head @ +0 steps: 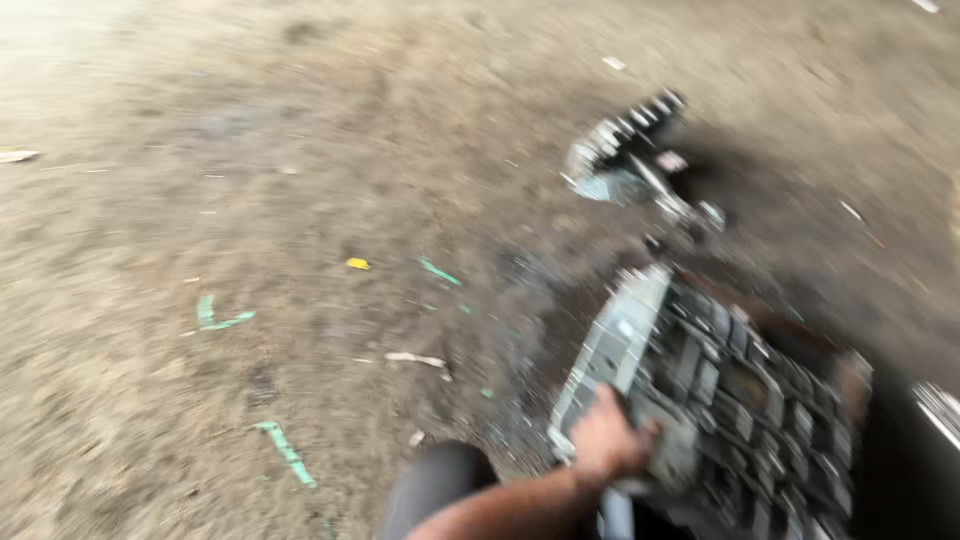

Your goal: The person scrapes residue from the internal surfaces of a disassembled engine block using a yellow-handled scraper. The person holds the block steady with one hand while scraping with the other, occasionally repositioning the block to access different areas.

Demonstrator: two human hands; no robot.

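The view is motion-blurred. My left hand (pixel 612 440) reaches in from the bottom centre and grips the near-left edge of a large grey chassis (pixel 720 400) packed with dark blocky components. The chassis lies tilted on the dirt floor at the lower right. My right hand is out of frame. A dark trouser knee (pixel 440 485) shows just left of my forearm.
A smaller piece of grey and black scrap (pixel 635 160) lies on the ground beyond the chassis. Green scraps (pixel 222 318), a yellow bit (pixel 357 264) and pale debris dot the dusty ground (pixel 250 150). A shiny metal edge (pixel 940 408) pokes in at the right.
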